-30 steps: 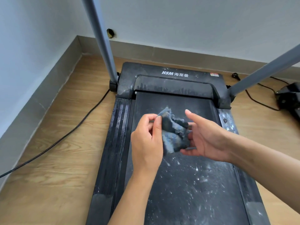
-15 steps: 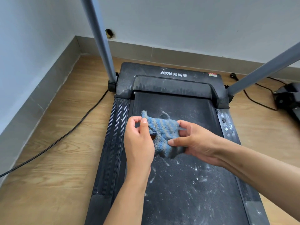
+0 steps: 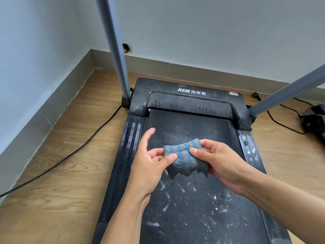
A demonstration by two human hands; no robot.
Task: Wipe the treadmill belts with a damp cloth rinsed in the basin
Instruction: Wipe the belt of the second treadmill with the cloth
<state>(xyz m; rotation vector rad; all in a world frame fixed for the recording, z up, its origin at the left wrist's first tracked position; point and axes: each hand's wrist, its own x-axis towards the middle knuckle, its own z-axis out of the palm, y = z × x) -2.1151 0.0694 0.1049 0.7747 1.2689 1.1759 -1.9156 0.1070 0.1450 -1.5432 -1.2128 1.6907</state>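
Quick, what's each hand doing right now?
Left hand: pinching the left edge of the cloth.
Right hand: pinching the cloth's right edge.

**A:** Where does the belt (image 3: 193, 208) end on the near side?

**B:** Can't tell, the bottom edge cuts it off.

**A:** And the uprights?

**B:** The left upright (image 3: 114, 50) leaves at the top, the right upright (image 3: 290, 90) at the right edge.

**A:** That black object (image 3: 314, 120)?

**B:** Partly out of frame, so I can't identify it. The cable (image 3: 70, 154) runs off the left.

**A:** The red label (image 3: 233, 93)?

**B:** Too small to read. The cloth (image 3: 184, 159) hides the fingers of the right hand (image 3: 225, 164) behind it, and the forefinger of the left hand (image 3: 151, 166) is blurred.
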